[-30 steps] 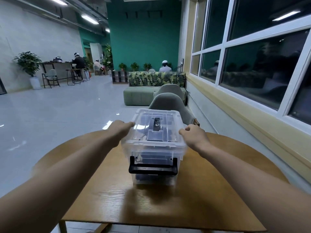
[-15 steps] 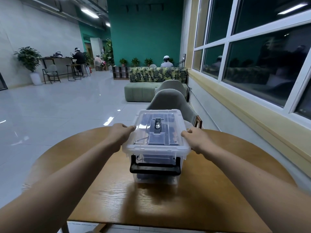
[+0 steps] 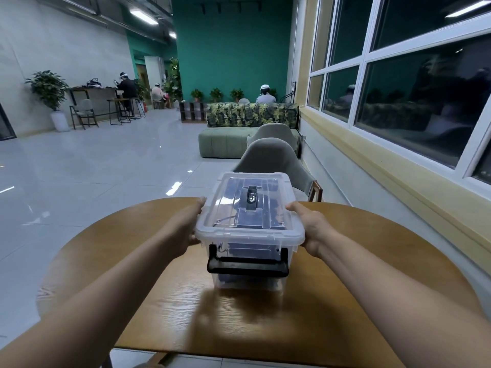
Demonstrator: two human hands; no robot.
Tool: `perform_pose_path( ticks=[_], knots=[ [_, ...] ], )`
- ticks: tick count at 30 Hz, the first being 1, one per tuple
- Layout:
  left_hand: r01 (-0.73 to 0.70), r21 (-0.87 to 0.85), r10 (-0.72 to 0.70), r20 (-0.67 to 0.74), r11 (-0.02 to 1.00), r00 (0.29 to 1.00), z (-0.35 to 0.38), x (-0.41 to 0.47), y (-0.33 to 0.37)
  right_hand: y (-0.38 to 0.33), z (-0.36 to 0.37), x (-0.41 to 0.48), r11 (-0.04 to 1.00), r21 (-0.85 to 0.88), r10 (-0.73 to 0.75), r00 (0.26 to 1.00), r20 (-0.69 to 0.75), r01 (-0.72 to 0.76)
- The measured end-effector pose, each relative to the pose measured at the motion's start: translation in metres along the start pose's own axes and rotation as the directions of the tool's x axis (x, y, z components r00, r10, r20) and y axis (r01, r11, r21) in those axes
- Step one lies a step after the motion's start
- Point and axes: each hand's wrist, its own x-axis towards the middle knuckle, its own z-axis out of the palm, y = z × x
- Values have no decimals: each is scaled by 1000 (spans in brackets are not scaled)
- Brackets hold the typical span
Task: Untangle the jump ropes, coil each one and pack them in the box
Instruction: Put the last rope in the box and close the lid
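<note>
On one round wooden table (image 3: 345,301) sits one clear plastic box (image 3: 249,236), lid on, near the middle, its one black latch handle (image 3: 247,266) facing 6 o'clock. Two grey chairs (image 3: 268,158) stand beyond it at 12 o'clock. The dark contents (image 3: 247,251), perhaps the ropes, are too murky to identify. Two hands clasp the box: left hand (image 3: 186,229) at 9 o'clock, right hand (image 3: 310,227) at 3 o'clock. Each thumb lies along the lid rim, with the fingers tucked out of sight below.

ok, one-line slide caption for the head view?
Left hand and right hand grip the sides of a lidded clear plastic box on a round wooden table.
</note>
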Motion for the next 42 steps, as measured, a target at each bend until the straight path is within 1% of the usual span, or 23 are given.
perform_pose_path(
  ticks=[1,2,4,5,8,11,14,18,22,27,30,34,36,39,41,42],
  knots=[
    [22,-23,-21,35,1000,999,-6,-1,-14,1,2,1,1000,22,-1,1000,-12,1],
    [38,-37,-37,40,999,999,-10,-4,-29,3,2,1,999,42,-4,1000,-26,5],
    [83,-95,-84,-3,992,996,-16,-15,-55,5,5,1,998,68,-6,999,-46,9],
    [114,-159,-115,2,981,993,-14,-24,-67,6,6,0,997,82,-10,998,-66,16],
    [206,-312,-185,96,928,978,-4,-51,-93,12,13,-5,990,130,-31,988,-153,52],
    [247,-419,-186,182,874,966,5,-64,-105,22,24,-15,980,158,-79,961,-266,124],
    [206,-412,-121,224,887,967,15,-73,-100,27,31,-30,957,242,-85,950,-300,162],
    [128,-399,-22,261,908,965,28,-86,-90,29,41,-51,910,389,-52,969,-241,146],
    [30,-433,81,237,901,968,33,-91,-87,39,52,-71,864,499,0,993,-121,61],
    [-39,-578,153,150,815,977,22,-88,-78,53,69,-98,848,529,37,999,10,-37],
    [-97,-619,174,65,779,983,14,-87,-70,57,82,-109,858,509,43,997,66,-71],
    [-172,-523,200,-3,835,980,5,-83,-64,66,99,-114,902,431,-5,997,83,-32],
    [-181,-453,183,-41,873,982,4,-78,-60,66,106,-118,918,397,-10,996,85,-24],
    [-211,-267,193,-91,940,977,2,-69,-51,62,117,-125,919,394,-3,995,100,-36],
    [-255,-144,242,-104,956,965,1,-62,-44,61,123,-125,926,376,-2,996,89,-32],
    [-267,-112,256,-106,957,961,0,-58,-41,61,125,-125,930,368,-8,996,86,-24]
  ],
)
